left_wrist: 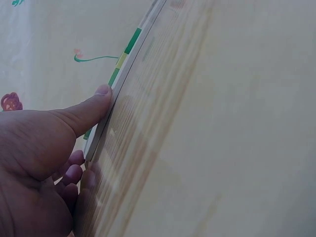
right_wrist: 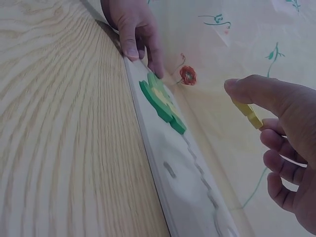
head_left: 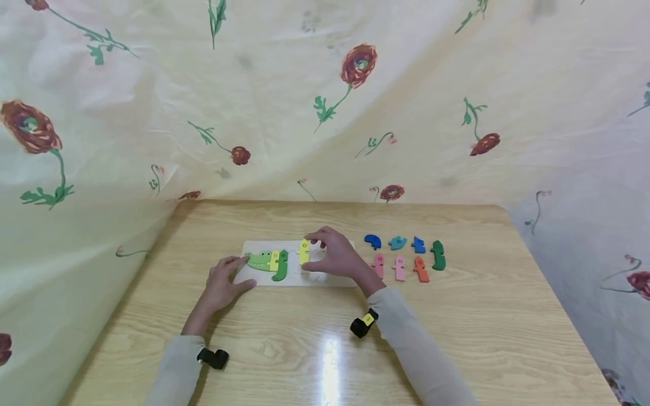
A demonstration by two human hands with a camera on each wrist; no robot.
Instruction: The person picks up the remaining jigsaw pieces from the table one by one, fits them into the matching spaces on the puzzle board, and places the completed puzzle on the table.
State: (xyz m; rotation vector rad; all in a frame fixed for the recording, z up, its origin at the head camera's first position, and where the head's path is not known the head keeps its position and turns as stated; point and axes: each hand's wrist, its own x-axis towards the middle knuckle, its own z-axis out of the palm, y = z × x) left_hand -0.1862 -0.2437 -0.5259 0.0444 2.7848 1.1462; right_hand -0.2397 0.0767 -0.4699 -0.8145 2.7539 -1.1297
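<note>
While the left hand [head_left: 223, 281] presses the board [head_left: 294, 279] mid-frame, the right hand [head_left: 336, 254] should lay its pinched yellow piece [head_left: 303, 252] flat.

A wood-grained table [head_left: 487, 316] spreads beneath the left hand [head_left: 220, 285] and right hand [head_left: 339, 256], and a cream cloth [head_left: 279, 67] with red flowers [head_left: 358, 65] hangs beyond them.

L hand [left_wrist: 37, 158]: thumb on wht bd [left_wrist: 131, 60] edge | grn pcs [left_wrist: 133, 41], yel pc [left_wrist: 121, 60] atop | wood tbl [left_wrist: 163, 103]

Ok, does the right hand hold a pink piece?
No, the right hand pinches a yellow piece, while the pink pieces lie on the table.
</note>
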